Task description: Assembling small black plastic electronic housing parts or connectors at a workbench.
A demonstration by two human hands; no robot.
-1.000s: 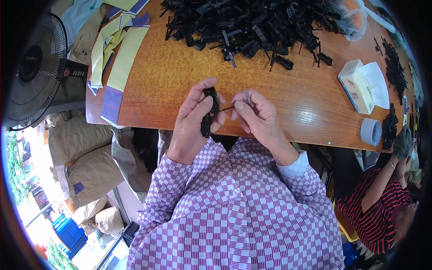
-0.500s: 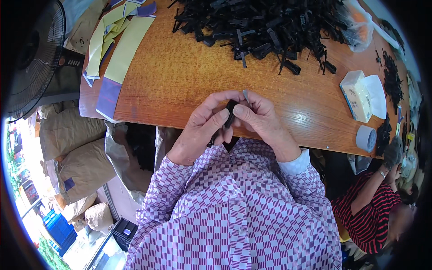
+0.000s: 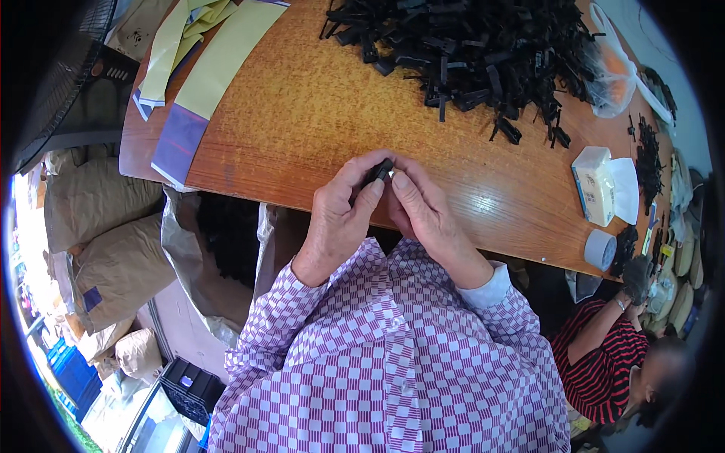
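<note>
My left hand (image 3: 337, 208) is closed around a small black plastic part (image 3: 380, 172), its thumb lying along the near side. The part is held tilted just over the table's near edge. Against it, my right hand (image 3: 427, 211) is closed with the thumb on top. A small bright metal tip (image 3: 391, 174) shows beside the right thumb, touching or very near the black part. Most of that metal tool is hidden inside the right hand. Beyond both hands, a large heap of similar black plastic parts (image 3: 483, 57) covers the far side of the table.
Yellow and purple strips (image 3: 208, 83) lie on the wooden table (image 3: 302, 113) at left. At right are a tissue box (image 3: 594, 185), a tape roll (image 3: 600, 249) and a plastic bag (image 3: 612, 79). An open sack (image 3: 189, 257) stands below left. A co-worker in red stripes (image 3: 604, 362) sits at right.
The view has shifted slightly, so the heap appears further right. My hands have turned the black part, and the metal tip now sits at its end, no longer poking up past my right fingers.
</note>
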